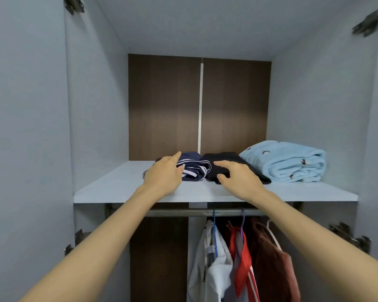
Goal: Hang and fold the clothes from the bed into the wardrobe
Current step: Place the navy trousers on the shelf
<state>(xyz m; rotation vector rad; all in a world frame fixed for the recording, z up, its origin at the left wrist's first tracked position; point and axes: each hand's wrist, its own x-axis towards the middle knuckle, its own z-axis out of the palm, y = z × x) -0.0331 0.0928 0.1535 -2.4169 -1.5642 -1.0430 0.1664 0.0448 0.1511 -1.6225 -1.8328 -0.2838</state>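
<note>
The step in hand looks like the folded half of the job: setting folded pieces on the shelf of the wardrobe. A navy garment with white stripes lies just below the picture's centre, touching a black garment at its 3 o'clock side. A folded light blue blanket sits further toward 3 o'clock, just beside the black one.

Both arms reach up and forward from 7 and 5 o'clock, nearly straight, wrists over the shelf's front edge. The left hand rests palm down on the navy garment's 9 o'clock end, fingers straight, pinching nothing. The right hand lies on the black garment, fingers relaxed and spread, thumb out; I see no grip there either. The hands are apart, one on each pile.

Under the shelf, at 6 o'clock, a rail carries a white garment, a red one and a brown one on hangers.

Next, I judge, comes a light pat or nudge to square the two piles, then lifting both hands away without dragging a fold loose. The bed is out of view, so what remains cannot be told.
</note>
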